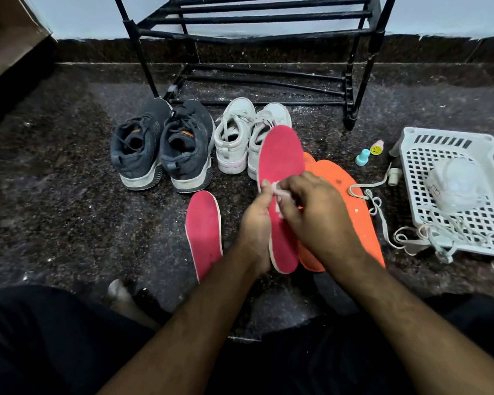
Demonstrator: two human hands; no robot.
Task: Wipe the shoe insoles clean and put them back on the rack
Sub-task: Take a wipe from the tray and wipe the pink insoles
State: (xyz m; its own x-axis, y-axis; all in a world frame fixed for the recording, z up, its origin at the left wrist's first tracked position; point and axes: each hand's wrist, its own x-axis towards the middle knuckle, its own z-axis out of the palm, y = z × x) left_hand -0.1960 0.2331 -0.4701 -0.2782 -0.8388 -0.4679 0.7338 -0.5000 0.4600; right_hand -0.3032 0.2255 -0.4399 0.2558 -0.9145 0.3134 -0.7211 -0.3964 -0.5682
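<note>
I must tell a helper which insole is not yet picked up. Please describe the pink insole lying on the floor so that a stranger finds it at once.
Start at the black shoe rack; before it stand the dark sneakers. Just nearer than them, the pink insole lies flat on the floor, left of the left hand. Unlike the held pink insole, no hand touches it.

Your right hand (314, 212) covers most of the white wipe (277, 192), so you see only a scrap of it, and it hides the middle of the held pink insole (283, 155). The orange insoles (362, 223) lie partly behind that insole and your wrist; you cannot tell how many are stacked. The black rack (257, 38) is cut off by the top edge. The white basket (411, 143) runs off the right edge, its contents blurred.
</note>
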